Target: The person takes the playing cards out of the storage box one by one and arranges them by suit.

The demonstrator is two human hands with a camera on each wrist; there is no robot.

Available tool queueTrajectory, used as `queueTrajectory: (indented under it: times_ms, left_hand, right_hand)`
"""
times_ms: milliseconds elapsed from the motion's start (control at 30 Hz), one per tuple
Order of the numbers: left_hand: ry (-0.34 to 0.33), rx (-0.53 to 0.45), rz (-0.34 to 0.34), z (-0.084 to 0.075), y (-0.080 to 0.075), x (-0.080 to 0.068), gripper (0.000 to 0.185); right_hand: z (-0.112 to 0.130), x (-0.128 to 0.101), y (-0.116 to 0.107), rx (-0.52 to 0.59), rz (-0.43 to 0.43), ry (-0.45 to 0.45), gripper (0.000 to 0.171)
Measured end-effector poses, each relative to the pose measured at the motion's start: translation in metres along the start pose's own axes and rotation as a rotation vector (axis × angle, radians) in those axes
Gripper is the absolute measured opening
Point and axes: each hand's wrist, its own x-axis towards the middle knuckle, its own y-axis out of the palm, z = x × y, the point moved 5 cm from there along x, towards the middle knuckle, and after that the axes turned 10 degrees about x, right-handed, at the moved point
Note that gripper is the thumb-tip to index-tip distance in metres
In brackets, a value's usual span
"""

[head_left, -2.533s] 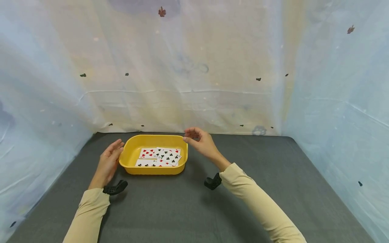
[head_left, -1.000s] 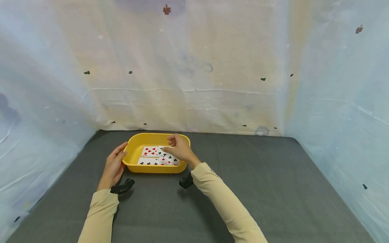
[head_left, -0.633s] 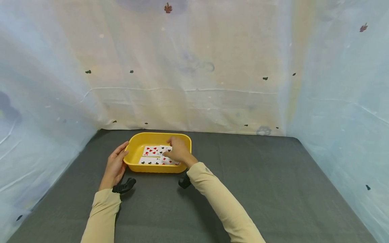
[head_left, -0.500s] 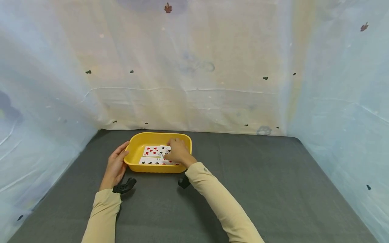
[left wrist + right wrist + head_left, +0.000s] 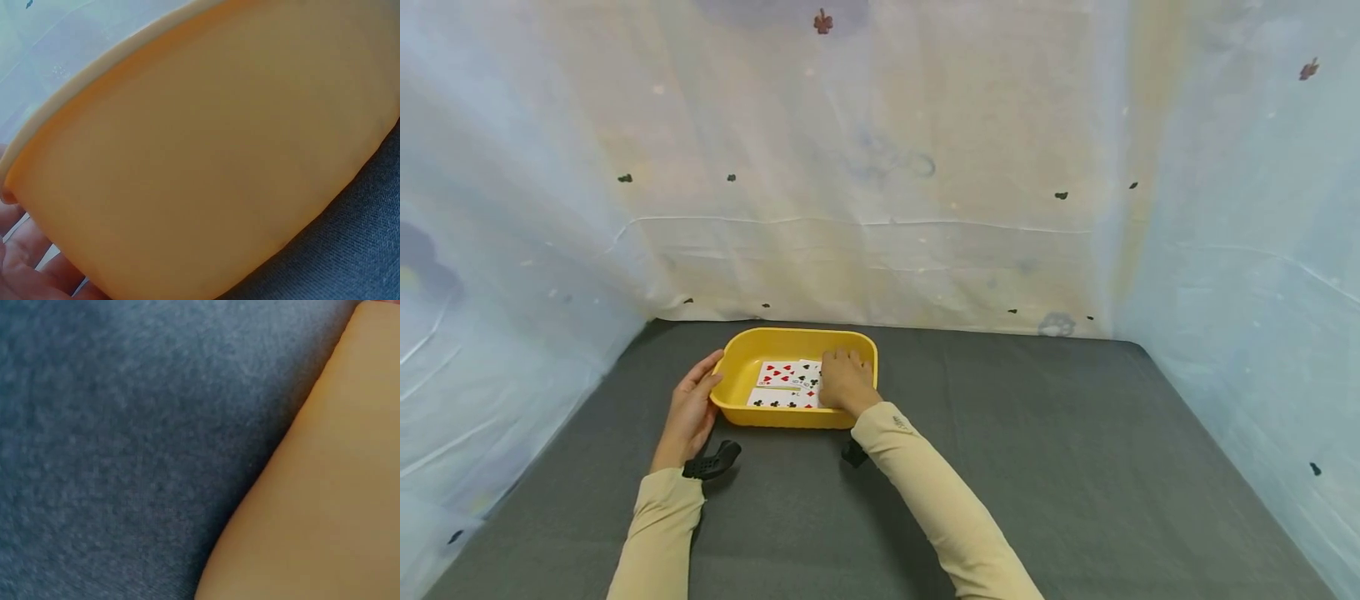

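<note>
A yellow tray sits on the grey mat and holds several face-up playing cards with red hearts and black clubs. My left hand lies with straight fingers against the tray's left outer wall, thumb near the rim. My right hand is inside the tray, back up, over the right part of the cards; its fingertips are hidden under it. The left wrist view is filled by the tray's outer wall, with my fingers at the lower left. The right wrist view shows the tray wall beside the mat.
The grey mat covers the table, with pale cloth walls at the back and both sides. Black wrist mounts sit just below each hand. Wide bare mat lies right of and in front of the tray.
My right hand came from above the tray's right rim down into the tray and settled on the cards, sliding toward their right side. The left hand stayed against the tray's left wall.
</note>
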Motion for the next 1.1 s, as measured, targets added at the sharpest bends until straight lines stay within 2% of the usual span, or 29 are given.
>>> queueTrajectory:
  times_ms: [300,533,933,1100]
  left_hand:
    - [0.016,-0.015,0.006,0.002,-0.001,0.000,0.054]
    - [0.023,-0.026,0.009,0.003,-0.001,0.001,0.053]
    - [0.015,-0.014,0.010,0.004,0.000,0.003,0.054]
    - [0.008,-0.011,0.005,0.004,-0.001,0.004,0.054]
  right_hand:
    - [0.002,-0.002,0.000,-0.019,0.017,0.001,0.039]
    - [0.006,-0.002,0.001,-0.031,0.018,-0.043,0.035]
    - [0.013,0.000,0.000,-0.076,-0.023,-0.128,0.048]
    - [0.017,0.002,0.001,-0.131,-0.057,-0.154,0.043]
